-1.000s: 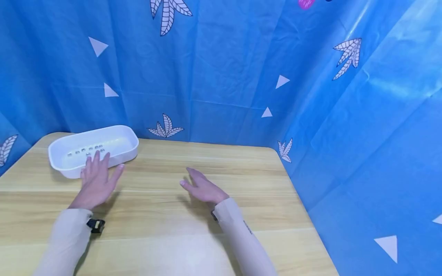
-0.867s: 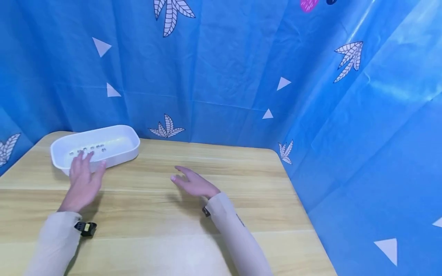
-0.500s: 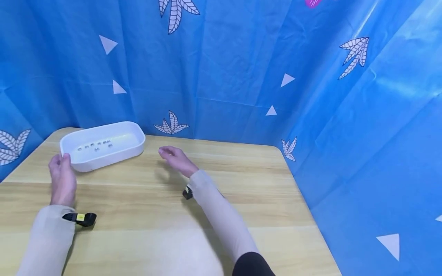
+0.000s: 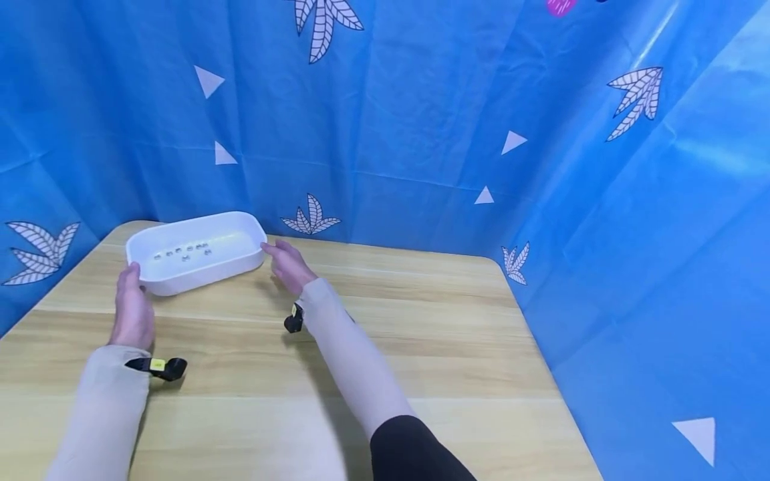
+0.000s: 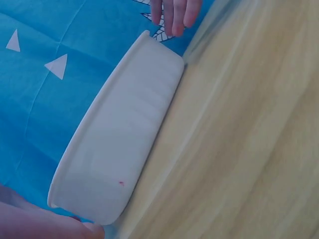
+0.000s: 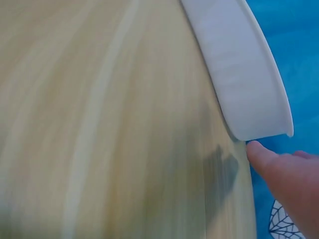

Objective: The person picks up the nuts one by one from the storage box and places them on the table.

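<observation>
A white oblong tray (image 4: 210, 272) with rounded ends stands at the table's back left, several small shiny bits (image 4: 198, 246) on its floor. At its left end, the left hand (image 4: 134, 308) rests against the wall, thumb near the rim; its far fingers are partly hidden. The right hand (image 4: 291, 266) is at the opposite end with its fingers extended, the thumb beside the tray's corner. In the left wrist view the tray's side wall (image 5: 114, 124) shows a small red mark. The right wrist view has the thumb (image 6: 279, 174) right beside the tray's end (image 6: 244, 84).
The wooden table (image 4: 421, 321) has rounded back corners. Behind it and along its right side hangs a blue curtain (image 4: 421, 100) printed with leaves and triangles. Each wrist wears a black strap, and the sleeves are light.
The left hand has moved from over the tray's front to its left end. The right hand has travelled left and away to the tray's right end. The whole view has shifted slightly.
</observation>
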`<state>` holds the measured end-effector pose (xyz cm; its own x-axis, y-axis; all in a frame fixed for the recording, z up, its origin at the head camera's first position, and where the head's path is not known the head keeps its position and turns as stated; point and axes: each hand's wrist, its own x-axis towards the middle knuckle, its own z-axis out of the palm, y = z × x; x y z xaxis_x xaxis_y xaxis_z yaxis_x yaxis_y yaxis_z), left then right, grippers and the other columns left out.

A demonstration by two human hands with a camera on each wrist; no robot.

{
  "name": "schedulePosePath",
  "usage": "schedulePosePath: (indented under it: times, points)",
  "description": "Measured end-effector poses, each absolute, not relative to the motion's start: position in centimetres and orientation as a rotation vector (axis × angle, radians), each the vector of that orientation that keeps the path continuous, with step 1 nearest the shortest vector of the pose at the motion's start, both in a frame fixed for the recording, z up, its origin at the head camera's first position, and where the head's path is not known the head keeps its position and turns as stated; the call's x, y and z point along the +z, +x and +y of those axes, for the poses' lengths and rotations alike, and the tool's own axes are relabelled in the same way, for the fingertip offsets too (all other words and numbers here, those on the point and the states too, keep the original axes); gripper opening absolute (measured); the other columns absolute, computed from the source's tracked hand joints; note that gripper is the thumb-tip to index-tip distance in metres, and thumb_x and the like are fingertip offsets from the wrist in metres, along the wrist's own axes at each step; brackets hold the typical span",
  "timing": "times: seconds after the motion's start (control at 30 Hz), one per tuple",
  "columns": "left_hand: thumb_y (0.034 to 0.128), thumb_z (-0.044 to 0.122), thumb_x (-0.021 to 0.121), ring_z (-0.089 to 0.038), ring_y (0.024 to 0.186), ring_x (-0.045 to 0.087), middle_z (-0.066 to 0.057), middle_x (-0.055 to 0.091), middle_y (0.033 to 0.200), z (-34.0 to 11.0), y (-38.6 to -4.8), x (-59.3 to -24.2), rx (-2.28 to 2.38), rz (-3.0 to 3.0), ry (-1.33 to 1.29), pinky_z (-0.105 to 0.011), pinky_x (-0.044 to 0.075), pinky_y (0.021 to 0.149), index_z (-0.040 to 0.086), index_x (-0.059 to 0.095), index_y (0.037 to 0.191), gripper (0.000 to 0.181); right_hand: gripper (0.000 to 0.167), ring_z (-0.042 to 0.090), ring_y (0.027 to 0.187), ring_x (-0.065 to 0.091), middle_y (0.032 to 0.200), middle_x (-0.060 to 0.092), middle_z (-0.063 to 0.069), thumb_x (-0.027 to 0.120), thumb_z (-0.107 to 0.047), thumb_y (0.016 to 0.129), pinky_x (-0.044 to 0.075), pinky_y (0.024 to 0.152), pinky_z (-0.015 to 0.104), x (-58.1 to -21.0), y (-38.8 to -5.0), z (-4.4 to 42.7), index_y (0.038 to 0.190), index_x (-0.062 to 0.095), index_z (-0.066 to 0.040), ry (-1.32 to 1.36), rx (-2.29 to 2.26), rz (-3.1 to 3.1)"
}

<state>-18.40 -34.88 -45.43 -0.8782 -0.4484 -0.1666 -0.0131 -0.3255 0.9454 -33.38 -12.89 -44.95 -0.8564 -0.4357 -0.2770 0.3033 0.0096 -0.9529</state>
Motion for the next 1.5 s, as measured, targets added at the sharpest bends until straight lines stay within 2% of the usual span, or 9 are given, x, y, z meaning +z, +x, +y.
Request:
schedulePosePath:
  times: [0.2,0.47,0.67,0.8,0.97,1.17,1.23,1.4,1.5]
  points:
    - [0.1095,0.054,0.020,0.003,0.146,-0.040,0.030,-0.031,0.161,-34.5,-18.5,-45.6,-2.360,-1.579,0.564,-0.024,-0.033,0.118,0.034,-0.020,0.161,0.068,0.085,0.030,0.161,0.023,0.173,0.025,0.009,0.065,-0.045,0.099,0.025,0.131,0.046,-45.2,-33.8,-13.2,0.165,0.023,-0.012,-0.149,-1.894,1.672]
    - [0.1100,0.054,0.019,0.004,0.149,-0.035,0.029,-0.027,0.163,-34.5,-18.3,-46.4,-2.373,-1.581,0.531,-0.025,-0.030,0.120,0.033,-0.020,0.160,0.067,0.071,0.026,0.163,0.019,0.172,0.030,0.004,0.061,-0.039,0.102,0.018,0.133,0.050,-45.7,-33.4,-13.7,0.162,0.033,-0.012,-0.239,-1.892,1.630]
    - [0.1100,0.054,0.020,0.002,0.151,-0.031,0.027,-0.022,0.166,-34.5,-17.8,-46.3,-2.364,-1.614,0.561,-0.026,-0.028,0.122,0.031,-0.016,0.162,0.067,0.067,0.028,0.158,0.032,0.166,0.041,0.007,0.062,-0.035,0.102,0.028,0.130,0.049,-45.5,-33.0,-13.2,0.159,0.039,-0.009,-0.230,-1.904,1.675]
    - [0.1096,0.055,0.021,-0.003,0.153,-0.030,0.024,-0.022,0.167,-34.4,-17.6,-45.9,-2.348,-1.681,0.631,-0.033,-0.026,0.125,0.029,-0.014,0.163,0.069,0.073,0.029,0.154,0.039,0.165,0.042,0.010,0.064,-0.035,0.101,0.037,0.126,0.046,-45.1,-32.7,-12.1,0.161,0.034,-0.008,-0.223,-1.893,1.734]
    - [0.1084,0.059,0.022,-0.016,0.162,-0.018,0.011,-0.016,0.174,-34.0,-17.4,-45.7,-2.210,-1.900,0.752,-0.045,-0.013,0.132,0.022,-0.008,0.166,0.074,0.080,0.030,0.148,0.048,0.163,0.044,0.015,0.066,-0.039,0.099,0.044,0.121,0.043,-45.1,-32.4,-10.4,0.163,0.030,-0.007,-0.190,-1.874,1.829]
    - [0.1089,0.056,0.018,-0.030,0.163,0.004,-0.008,-0.003,0.177,-33.2,-17.5,-45.9,-2.033,-2.138,0.775,-0.052,0.011,0.133,0.011,0.002,0.167,0.075,0.067,0.031,0.130,0.061,0.141,0.065,0.012,0.068,-0.040,0.097,0.051,0.113,0.046,-45.6,-31.8,-8.1,0.154,0.048,-0.009,-0.141,-1.879,1.938]
    - [0.1095,0.054,0.017,-0.032,0.163,0.005,-0.010,-0.002,0.177,-32.7,-17.7,-46.0,-2.011,-2.183,0.741,-0.053,0.013,0.132,0.010,0.003,0.166,0.073,0.061,0.030,0.125,0.063,0.136,0.067,0.012,0.068,-0.037,0.098,0.052,0.112,0.046,-45.6,-31.6,-7.2,0.148,0.055,-0.006,-0.125,-1.895,1.979]
    - [0.1107,0.049,0.017,-0.038,0.163,0.001,-0.014,0.002,0.175,-30.5,-18.5,-46.1,-1.971,-2.248,0.664,-0.060,0.005,0.132,0.009,0.009,0.165,0.068,0.052,0.029,0.120,0.068,0.136,0.066,0.018,0.066,-0.027,0.101,0.056,0.108,0.039,-45.4,-31.2,-4.8,0.142,0.056,0.002,-0.045,-1.917,2.086]
    - [0.1116,0.044,0.017,-0.044,0.161,0.010,-0.020,0.010,0.174,-29.5,-18.9,-46.2,-1.924,-2.299,0.616,-0.063,0.011,0.130,0.004,0.013,0.165,0.066,0.047,0.030,0.116,0.070,0.130,0.068,0.022,0.064,-0.021,0.102,0.059,0.103,0.037,-45.6,-31.1,-3.1,0.140,0.057,0.005,-0.011,-1.928,2.114]
